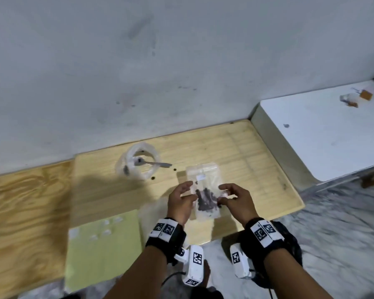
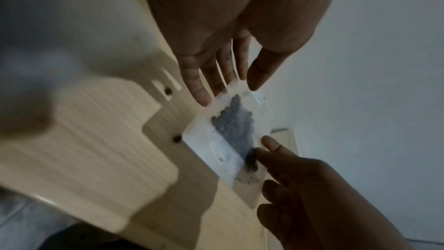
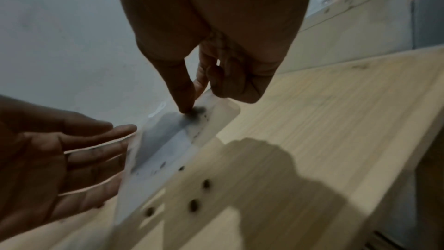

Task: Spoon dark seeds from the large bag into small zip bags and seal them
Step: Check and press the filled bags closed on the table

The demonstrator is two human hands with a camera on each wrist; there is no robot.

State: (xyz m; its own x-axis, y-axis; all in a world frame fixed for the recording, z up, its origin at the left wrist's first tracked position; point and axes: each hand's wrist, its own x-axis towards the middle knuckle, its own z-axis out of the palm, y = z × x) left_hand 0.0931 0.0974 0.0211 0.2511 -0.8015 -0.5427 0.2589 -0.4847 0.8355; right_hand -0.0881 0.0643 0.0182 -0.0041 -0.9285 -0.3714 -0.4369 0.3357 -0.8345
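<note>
- A small zip bag (image 1: 205, 200) with a clump of dark seeds (image 1: 206, 199) inside is held between both hands above the light wooden board (image 1: 257, 160).
- The right hand (image 1: 238, 201) pinches the bag's edge: the right wrist view shows thumb and forefinger closed on the plastic, the other fingers curled in (the head view only hints at this).
- The left hand (image 1: 181, 201) has its fingers nearly straight and a little spread, their tips against the bag's opposite edge; the left wrist view shows the thumb apart from the plastic.
- Only the head view takes in the large bag (image 1: 138, 161), rolled open near the wall, with a spoon (image 1: 153, 164) lying across its rim.
- Loose seeds (image 3: 193, 205) lie on the board; the right wrist view shows them most clearly.
- Under the held bag lies a stack of empty zip bags (image 1: 203, 171).
- A pale green sheet (image 1: 104, 249) lies to the left, carrying small white pieces (too blurred to name).
</note>
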